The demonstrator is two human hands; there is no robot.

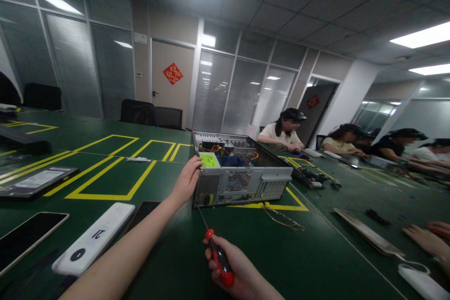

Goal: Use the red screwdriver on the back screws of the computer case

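Note:
An opened desktop computer case [242, 185] lies on the green table, its grey back panel facing me. Inside, a power supply with a bright green label [209, 160] sits at the near left corner, with coloured wires beyond it. My left hand [188, 176] grips the case's left edge beside that label, its fingers over the rim. In my right hand [228, 260] is a red and black screwdriver [220, 258], fingers wrapped around the handle. Its shaft slants up and left, with the tip at the back panel's lower left corner; whether it touches a screw is too small to tell.
Left of me lie a white device marked 21 [96, 236], a phone [30, 234] and a hard drive [38, 182]. Thin cables [283, 219] lie before the case. At right are a long flat device [367, 232] and another person's hand [427, 239]. Several people sit beyond.

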